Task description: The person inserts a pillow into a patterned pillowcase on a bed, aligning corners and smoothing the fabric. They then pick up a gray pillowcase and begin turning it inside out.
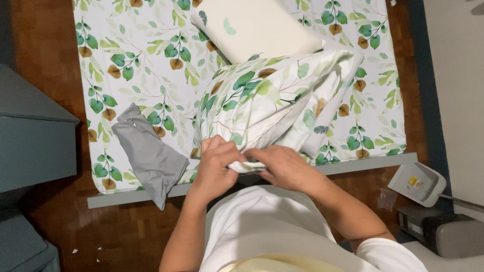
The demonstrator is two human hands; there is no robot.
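Note:
A pillow in a leaf-printed white pillowcase lies on a bed with a matching leaf-printed sheet. My left hand and my right hand both pinch the near open edge of the pillowcase, close together at the bed's front edge. A bare cream foam pillow lies behind it, partly under the covered one. A folded grey cloth rests on the sheet to the left of my left hand.
A grey-blue cabinet stands left of the bed on a dark wooden floor. A white box and a dark device sit on the floor at right, beside a white wall.

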